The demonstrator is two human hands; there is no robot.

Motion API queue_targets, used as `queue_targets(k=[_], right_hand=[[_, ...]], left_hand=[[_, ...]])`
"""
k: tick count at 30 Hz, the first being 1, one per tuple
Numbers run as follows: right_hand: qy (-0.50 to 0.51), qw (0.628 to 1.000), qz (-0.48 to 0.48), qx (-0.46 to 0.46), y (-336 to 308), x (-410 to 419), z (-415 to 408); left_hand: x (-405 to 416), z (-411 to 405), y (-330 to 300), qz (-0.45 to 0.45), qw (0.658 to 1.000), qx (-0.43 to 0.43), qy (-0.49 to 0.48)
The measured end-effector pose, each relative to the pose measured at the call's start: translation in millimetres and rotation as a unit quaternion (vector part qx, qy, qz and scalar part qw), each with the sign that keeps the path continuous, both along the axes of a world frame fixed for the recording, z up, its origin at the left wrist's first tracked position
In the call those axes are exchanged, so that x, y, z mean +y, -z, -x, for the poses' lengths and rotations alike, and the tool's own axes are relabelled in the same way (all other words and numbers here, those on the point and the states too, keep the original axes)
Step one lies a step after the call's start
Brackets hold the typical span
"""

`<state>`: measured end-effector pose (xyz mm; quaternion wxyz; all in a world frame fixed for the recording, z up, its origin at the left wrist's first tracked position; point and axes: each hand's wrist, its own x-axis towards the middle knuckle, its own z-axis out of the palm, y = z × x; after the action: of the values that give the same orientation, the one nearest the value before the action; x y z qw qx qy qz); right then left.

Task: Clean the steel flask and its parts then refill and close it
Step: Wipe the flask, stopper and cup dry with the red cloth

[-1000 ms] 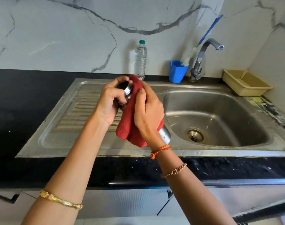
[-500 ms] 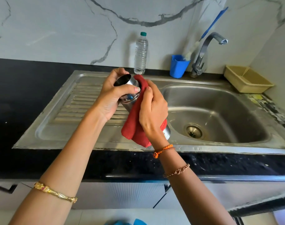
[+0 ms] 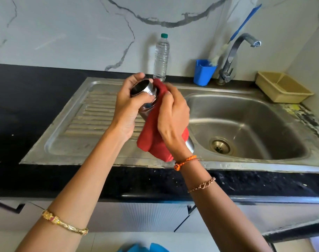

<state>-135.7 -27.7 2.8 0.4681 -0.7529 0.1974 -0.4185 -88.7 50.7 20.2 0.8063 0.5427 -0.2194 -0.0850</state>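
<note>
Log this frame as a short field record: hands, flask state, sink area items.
left hand: grips the steel flask near its open mouth
right hand: grips a red cloth wrapped round the flask body
flask: tilted, uncapped, held above the sink
behind sink: plastic water bottle, blue cup, tap, yellow tray

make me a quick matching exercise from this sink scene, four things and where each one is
Things:
1. steel flask
2. red cloth
3. plastic water bottle
4. blue cup

Places:
A. beside the tap, brush inside
B. under the right hand, wrapped on the flask body
C. standing against the wall behind the sink
D. gripped near its open mouth by the left hand

Pairs: 1-D, 2-B, 3-C, 4-A
</note>
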Motion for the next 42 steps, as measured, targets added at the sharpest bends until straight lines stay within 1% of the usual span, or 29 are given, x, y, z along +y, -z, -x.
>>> queue_targets(k=[2, 4, 6, 9, 11, 13, 17, 19, 20, 22, 24, 26, 27, 30, 32, 34, 35, 36, 38, 40, 42], right_hand=[[-0.002, 0.998, 0.063, 0.014, -3.5, 4.8, -2.3], [-0.014, 0.995, 0.083, 0.058, 12.3, -1.9, 3.0], [-0.02, 0.996, 0.041, 0.074, 36.0, -14.2, 17.5], [0.048, 0.992, -0.058, 0.1, 60.2, -28.0, 33.9], [0.072, 0.987, -0.091, 0.113, 57.0, -27.6, 30.8], [0.056, 0.992, -0.073, 0.09, 38.2, -19.0, 21.5], [0.02, 0.998, -0.015, -0.05, 0.5, 1.2, 2.1], [0.005, 0.996, 0.017, -0.089, 4.2, 2.3, -0.3], [0.0, 0.996, 0.028, -0.089, 13.0, -0.1, 0.1], [0.012, 0.999, 0.015, -0.04, 33.9, -8.3, 3.0], [0.037, 0.998, -0.027, 0.049, 52.9, -20.1, 5.5], [0.045, 0.99, -0.065, 0.116, 58.2, -27.3, 6.5], [0.043, 0.988, -0.077, 0.128, 54.7, -28.1, 5.3], [0.004, 0.993, -0.067, 0.099, 26.8, -16.3, -0.1], [-0.029, 0.996, -0.045, 0.068, 8.1, -5.9, -5.7], [-0.039, 0.998, -0.021, 0.045, -0.6, -0.7, -8.9], [-0.041, 0.998, -0.006, 0.044, -0.3, -0.1, -8.9], [-0.044, 0.998, 0.006, 0.053, 2.8, -1.5, -7.6], [-0.048, 0.995, 0.011, 0.091, 15.3, -6.5, -3.3], [-0.029, 0.989, -0.008, 0.147, 30.7, -12.8, 2.0], [0.004, 0.98, -0.038, 0.197, 40.6, -17.2, 5.9]], left_hand=[[-1.2, -0.2, -0.4, 0.012, 1.0, 0.012, 0.003], [-0.6, 0.4, 0.5, 0.014, 1.0, 0.008, -0.008], [0.6, 2.1, 0.8, 0.002, 0.999, 0.004, -0.032], [-2.4, 5.5, 1.7, 0.014, 0.999, 0.02, -0.041], [-5.9, 6.8, 2.7, 0.024, 0.998, 0.033, -0.04], [-7.1, 4.7, 2.1, 0.025, 0.999, 0.031, -0.032], [-6.5, -2.6, -2.4, 0.022, 0.998, -0.051, 0.035], [-5.8, -6.5, -2.1, 0.035, 0.995, -0.072, 0.051], [-4.9, -8.1, -1.5, 0.043, 0.995, -0.07, 0.053], [-2.0, -10.9, 1.8, 0.056, 0.996, -0.052, 0.046], [1.9, -10.9, 6.5, 0.066, 0.997, -0.019, 0.023], [5.5, -11.6, 12.0, 0.06, 0.998, 0.005, -0.013], [7.3, -12.9, 12.2, 0.05, 0.998, 0.008, -0.026], [10.0, -18.1, 4.4, -0.01, 1.0, 0.004, -0.024], [13.2, -22.2, -3.3, -0.033, 0.999, 0.007, 0.023], [14.4, -23.6, -8.4, -0.044, 0.996, 0.013, 0.075], [13.5, -21.9, -9.8, -0.045, 0.996, 0.021, 0.08], [11.1, -20.5, -10.1, -0.041, 0.997, 0.033, 0.063], [5.9, -17.6, -7.7, -0.032, 0.998, 0.06, -0.013], [4.0, -15.1, -4.8, -0.037, 0.991, 0.093, -0.089], [6.5, -14.8, -3.8, -0.035, 0.982, 0.126, -0.136]])
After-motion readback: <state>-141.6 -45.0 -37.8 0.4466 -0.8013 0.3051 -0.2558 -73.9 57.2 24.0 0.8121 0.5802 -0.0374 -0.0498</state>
